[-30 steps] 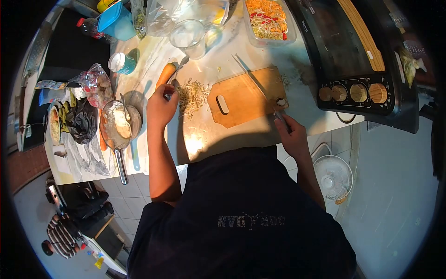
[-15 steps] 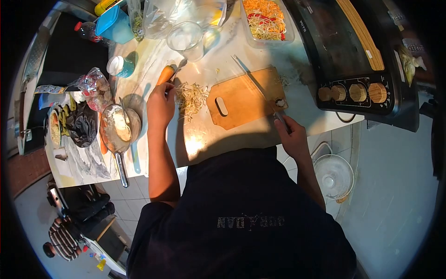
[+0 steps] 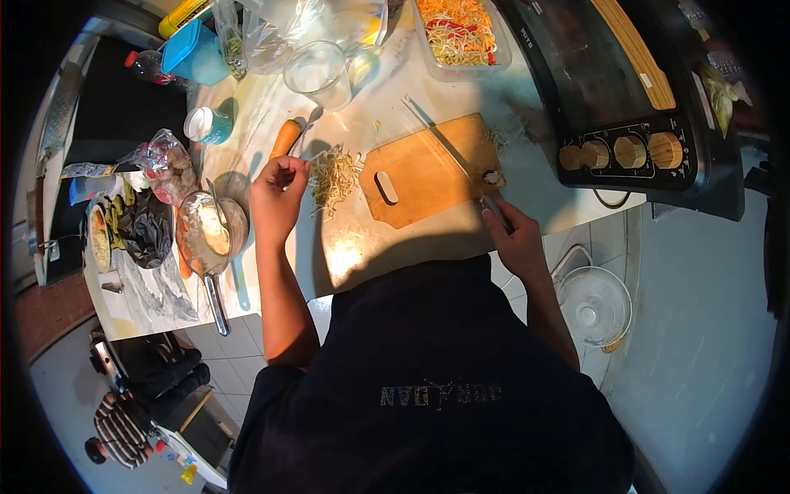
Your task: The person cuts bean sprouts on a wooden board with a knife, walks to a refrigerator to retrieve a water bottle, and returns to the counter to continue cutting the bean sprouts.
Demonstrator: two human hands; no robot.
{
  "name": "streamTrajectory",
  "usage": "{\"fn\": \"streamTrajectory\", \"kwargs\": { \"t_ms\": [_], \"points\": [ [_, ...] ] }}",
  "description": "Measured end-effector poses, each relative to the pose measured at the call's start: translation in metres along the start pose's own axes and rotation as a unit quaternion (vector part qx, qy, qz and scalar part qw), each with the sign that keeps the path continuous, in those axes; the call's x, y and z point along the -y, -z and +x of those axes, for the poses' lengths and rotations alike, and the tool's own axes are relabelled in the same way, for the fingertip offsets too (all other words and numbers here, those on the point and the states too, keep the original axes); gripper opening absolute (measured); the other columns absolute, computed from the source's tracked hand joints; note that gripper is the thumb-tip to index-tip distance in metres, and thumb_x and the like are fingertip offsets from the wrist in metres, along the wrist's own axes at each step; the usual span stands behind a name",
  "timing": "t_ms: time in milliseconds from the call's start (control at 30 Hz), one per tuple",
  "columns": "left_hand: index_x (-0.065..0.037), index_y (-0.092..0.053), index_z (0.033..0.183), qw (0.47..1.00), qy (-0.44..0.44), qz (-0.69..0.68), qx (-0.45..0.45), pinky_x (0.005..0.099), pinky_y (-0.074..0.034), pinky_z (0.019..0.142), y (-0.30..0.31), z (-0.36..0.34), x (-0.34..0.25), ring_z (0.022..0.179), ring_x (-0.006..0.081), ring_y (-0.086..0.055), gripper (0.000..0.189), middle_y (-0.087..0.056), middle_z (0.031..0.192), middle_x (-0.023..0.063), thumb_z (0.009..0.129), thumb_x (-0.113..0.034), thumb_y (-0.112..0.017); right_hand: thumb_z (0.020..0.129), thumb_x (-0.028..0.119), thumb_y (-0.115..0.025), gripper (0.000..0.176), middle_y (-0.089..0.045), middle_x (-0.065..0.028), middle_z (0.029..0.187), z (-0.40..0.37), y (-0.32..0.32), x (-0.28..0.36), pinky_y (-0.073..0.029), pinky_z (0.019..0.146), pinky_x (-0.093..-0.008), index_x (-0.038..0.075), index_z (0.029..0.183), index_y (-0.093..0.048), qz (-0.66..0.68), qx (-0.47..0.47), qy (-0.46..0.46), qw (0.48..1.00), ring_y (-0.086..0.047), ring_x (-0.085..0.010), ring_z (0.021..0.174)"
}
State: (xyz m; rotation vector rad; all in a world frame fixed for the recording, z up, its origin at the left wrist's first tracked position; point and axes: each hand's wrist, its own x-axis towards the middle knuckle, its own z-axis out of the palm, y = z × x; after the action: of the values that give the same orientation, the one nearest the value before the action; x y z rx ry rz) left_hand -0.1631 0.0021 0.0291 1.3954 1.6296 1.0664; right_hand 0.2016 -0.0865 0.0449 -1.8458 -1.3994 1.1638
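Observation:
My right hand point(image 3: 516, 240) grips the handle of a knife point(image 3: 444, 143), whose long blade lies slanting across the wooden cutting board point(image 3: 420, 181). A small whitish piece point(image 3: 492, 177) sits on the board's right corner beside the blade. My left hand point(image 3: 277, 198) is raised left of a loose pile of bean sprouts point(image 3: 336, 177), thumb and fingertips pinched together. Whatever they hold, if anything, is too small to make out. Just beyond those fingers lies a carrot point(image 3: 286, 138), with a dark-handled utensil point(image 3: 313, 118) next to it.
A clear plastic cup point(image 3: 318, 76) and a tub of shredded vegetables point(image 3: 461, 37) stand at the back. To the right is a black oven point(image 3: 629, 123) with wooden knobs. On the left are a pan point(image 3: 200, 235), a turquoise jar point(image 3: 209, 124) and several bags.
My left hand has drawn slightly back from the carrot, its fingers curling upward into a pinch. The view has shifted a little; my right hand and the knife keep their place on the board.

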Motion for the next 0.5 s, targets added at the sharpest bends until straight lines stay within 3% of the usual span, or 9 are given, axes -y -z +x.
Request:
{"fn": "streamTrajectory", "kwargs": {
  "t_ms": [33,100,267,333,500],
  "points": [
    [0.002,-0.067,0.099,0.999,0.008,-0.031,0.018,0.0224,-0.049,0.073,-0.001,-0.001,0.002,0.078,0.0077,-0.062,0.012,-0.069,0.089,0.0016,0.091,-0.007,-0.070,0.095,0.030,-0.065,0.037,-0.056,0.0032,0.069,0.000,0.000,0.000,-0.037,0.056,-0.0240,-0.001,0.115,-0.067,0.001,-0.001,-0.001,1.000,-0.044,-0.0047,0.064],
    [0.000,-0.067,0.100,0.997,0.003,-0.079,0.004,0.0218,-0.049,0.074,-0.010,-0.001,0.006,0.079,0.0072,-0.061,0.012,-0.068,0.090,0.0012,0.091,-0.007,-0.070,0.095,0.030,-0.063,0.032,-0.058,-0.0058,0.064,-0.001,0.000,0.000,-0.041,0.055,-0.0284,0.001,0.106,-0.068,-0.020,-0.019,0.013,1.000,-0.048,-0.0077,0.059],
    [-0.002,-0.068,0.101,0.992,0.026,-0.123,-0.011,0.0212,-0.047,0.074,-0.017,-0.002,0.000,0.081,0.0067,-0.061,0.011,-0.068,0.093,0.0000,0.090,-0.005,-0.070,0.095,0.030,-0.063,0.032,-0.058,-0.0061,0.064,-0.003,0.000,-0.003,-0.041,0.055,-0.0288,0.001,0.106,-0.068,-0.013,-0.023,0.009,1.000,-0.048,-0.0083,0.059],
    [-0.003,-0.069,0.100,0.999,-0.035,0.042,0.000,0.0236,-0.048,0.071,-0.013,-0.003,-0.010,0.078,0.0096,-0.062,0.013,-0.069,0.091,0.0026,0.088,-0.004,-0.071,0.095,0.030,-0.063,0.031,-0.059,-0.0068,0.065,-0.004,0.000,-0.002,-0.042,0.055,-0.0288,0.001,0.106,-0.068,-0.010,-0.020,0.003,1.000,-0.049,-0.0087,0.059],
    [-0.002,-0.070,0.100,0.988,-0.074,0.126,-0.042,0.0286,-0.050,0.067,-0.012,0.003,-0.002,0.073,0.0145,-0.064,0.015,-0.071,0.088,0.0087,0.085,-0.005,-0.071,0.095,0.029,-0.063,0.033,-0.065,-0.0106,0.070,-0.005,-0.002,-0.007,-0.046,0.059,-0.0293,0.000,0.108,-0.068,-0.003,-0.034,0.017,0.999,-0.054,-0.0102,0.061]
  ]
}}
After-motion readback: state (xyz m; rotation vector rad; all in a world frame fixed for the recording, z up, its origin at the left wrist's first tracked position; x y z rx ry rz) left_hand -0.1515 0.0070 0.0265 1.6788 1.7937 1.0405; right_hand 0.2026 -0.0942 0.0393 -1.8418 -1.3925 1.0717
